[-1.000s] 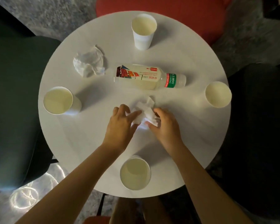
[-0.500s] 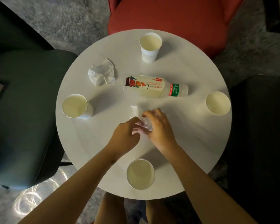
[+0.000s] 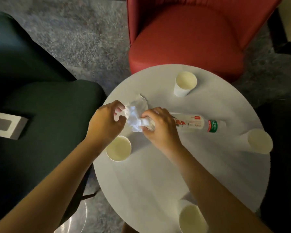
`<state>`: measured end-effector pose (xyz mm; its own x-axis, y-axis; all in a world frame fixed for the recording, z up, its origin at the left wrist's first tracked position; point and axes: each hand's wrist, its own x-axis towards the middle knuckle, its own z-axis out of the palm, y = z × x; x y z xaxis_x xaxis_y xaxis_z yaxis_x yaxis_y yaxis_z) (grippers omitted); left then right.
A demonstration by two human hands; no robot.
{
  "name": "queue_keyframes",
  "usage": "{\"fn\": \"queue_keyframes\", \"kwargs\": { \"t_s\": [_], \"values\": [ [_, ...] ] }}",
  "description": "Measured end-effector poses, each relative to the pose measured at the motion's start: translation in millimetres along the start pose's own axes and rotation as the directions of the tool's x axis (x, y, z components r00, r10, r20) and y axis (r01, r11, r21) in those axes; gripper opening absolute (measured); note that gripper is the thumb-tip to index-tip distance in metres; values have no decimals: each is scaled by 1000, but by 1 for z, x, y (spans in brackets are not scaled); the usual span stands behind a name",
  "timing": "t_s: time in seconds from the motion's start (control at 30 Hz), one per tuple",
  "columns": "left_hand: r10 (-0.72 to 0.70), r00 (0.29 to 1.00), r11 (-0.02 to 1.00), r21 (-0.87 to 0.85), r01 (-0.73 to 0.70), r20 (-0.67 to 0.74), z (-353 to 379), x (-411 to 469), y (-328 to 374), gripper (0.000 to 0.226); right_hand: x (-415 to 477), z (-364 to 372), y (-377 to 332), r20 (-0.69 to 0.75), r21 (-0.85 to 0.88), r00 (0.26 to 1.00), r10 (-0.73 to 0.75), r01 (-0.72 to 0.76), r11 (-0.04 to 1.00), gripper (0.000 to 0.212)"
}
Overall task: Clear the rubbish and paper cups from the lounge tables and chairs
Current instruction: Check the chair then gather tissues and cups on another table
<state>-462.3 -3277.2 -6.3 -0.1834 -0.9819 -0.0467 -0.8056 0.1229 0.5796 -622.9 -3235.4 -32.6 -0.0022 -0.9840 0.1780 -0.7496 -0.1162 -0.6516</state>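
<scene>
On the round white table (image 3: 158,174), my right hand (image 3: 160,126) grips a crumpled white tissue (image 3: 146,122). My left hand (image 3: 106,121) reaches with curled fingers onto a second crumpled tissue (image 3: 138,106) lying at the table's left edge, and the two tissues touch. A plastic bottle (image 3: 200,123) with a green and red label lies on its side, partly hidden behind my right hand. Several white paper cups stand upright: one at the far side (image 3: 185,84), one at the right (image 3: 259,141), one below my left hand (image 3: 118,147), one at the near edge (image 3: 192,217).
A red armchair (image 3: 191,36) stands beyond the table. A dark green chair (image 3: 40,115) on the left carries a white box (image 3: 5,125). A dark chair (image 3: 286,148) sits at the right. Grey carpet (image 3: 82,31) covers the floor.
Both hands moved from the tissue near the table's middle over to the tissue at the left; the right hand carried the first tissue along. The view shifted left and nearer.
</scene>
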Motion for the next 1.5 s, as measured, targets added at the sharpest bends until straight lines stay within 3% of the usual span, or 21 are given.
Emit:
{"fn": "queue_keyframes", "kwargs": {
  "t_s": [0.07, 0.2, 0.3, 0.37, 0.5, 0.67, 0.83, 0.93, 1.03, 1.13, 1.23, 1.33, 1.5],
  "values": [
    [-8, 999, 999, 37, 7, 48, -9, 9, -20, 27, 26, 20, -9, -17, -46, 1000, 4, -5, 999, 27],
    [2, 986, 999, 50, -10, 166, -5, 9, -51, 42, 64, 66, -4, 30, -100, 988, 151, -147, 984, 24],
    [57, 962, 997, -71, -39, 267, 1, -5, -67, 60, 70, 90, 8, 129, -132, 961, 244, -228, 965, 23],
    [118, 949, 981, -180, -67, 294, 3, -19, -75, 64, 68, 95, 12, 116, -94, 952, 284, -274, 957, 22],
    [186, 919, 964, -245, -102, 349, 3, -43, -79, 79, 56, 95, 12, 45, 39, 967, 252, -254, 966, 17],
    [193, 927, 968, -220, -125, 322, 14, -59, -79, 108, 43, 96, 11, 29, 47, 965, 260, -261, 964, 16],
    [61, 983, 963, -269, -12, 174, 29, -71, -74, 87, 35, 75, 1, -40, 102, 975, 217, -212, 972, 20],
    [-59, 994, 956, -280, 83, 94, 33, -69, -63, 77, 23, 50, -13, -134, 165, 985, 114, -91, 982, 31],
    [-194, 980, 950, -242, 197, 37, 36, -62, -46, 71, 9, 34, -22, -154, 101, 988, -27, 43, 994, 25],
    [-195, 979, 914, -350, 204, 60, 42, -62, -35, 53, -7, 33, -27, -39, 51, 990, -137, 139, 989, 26],
    [-238, 949, 802, -508, 313, 209, 43, -63, -35, 70, -15, 37, -23, 99, -19, 983, -155, 158, 987, 30],
    [-141, 979, 907, -378, 186, 144, 48, -59, -36, 69, -18, 38, -22, 191, -160, 969, -155, 186, 969, 25],
    [-135, 987, 951, -269, 155, 90, 48, -55, -37, 55, -24, 31, -24, 275, -177, 948, -160, 214, 961, 23]
  ]
}}
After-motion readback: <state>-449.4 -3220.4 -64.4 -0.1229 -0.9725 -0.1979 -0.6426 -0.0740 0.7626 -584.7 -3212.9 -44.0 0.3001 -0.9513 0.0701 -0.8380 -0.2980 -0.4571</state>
